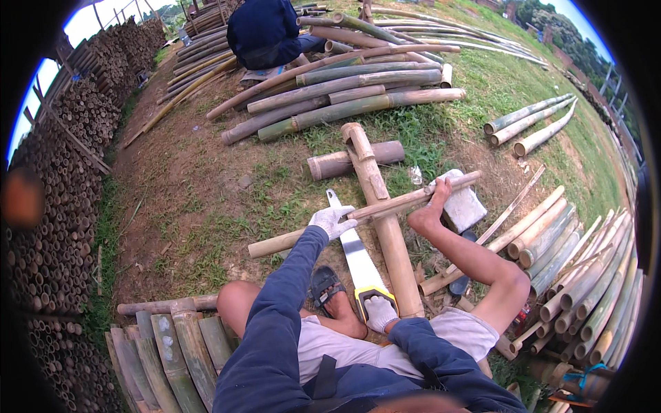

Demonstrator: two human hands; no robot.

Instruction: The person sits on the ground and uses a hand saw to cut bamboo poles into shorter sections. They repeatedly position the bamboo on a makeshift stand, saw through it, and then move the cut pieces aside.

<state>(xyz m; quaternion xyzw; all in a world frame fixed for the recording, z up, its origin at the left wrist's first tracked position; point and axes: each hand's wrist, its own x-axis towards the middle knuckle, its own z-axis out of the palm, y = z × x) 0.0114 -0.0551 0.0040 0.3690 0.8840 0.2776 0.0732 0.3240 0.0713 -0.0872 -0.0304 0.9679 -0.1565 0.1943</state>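
My left hand [332, 221], in a white glove, grips a thin bamboo pole [403, 203] lying crosswise over a thicker bamboo beam [394, 258]. In my gloved right hand [379, 314] is the yellow and black handle of a handsaw [359, 261]. Its blade points away from me, left of the beam, and passes below the thin pole near my left hand. My bare right foot [428, 215] presses on the pole right of the beam. A short, thick bamboo piece [354, 160] lies crosswise under the beam's far end.
Long bamboo poles [351, 93] are piled ahead, with a seated person [265, 34] behind them. Cut bamboo lengths [585, 296] lie at right, and more bamboo [169, 351] is at near left. Stacked bamboo [76, 158] lines the far left. A pale block [463, 205] sits beside my foot.
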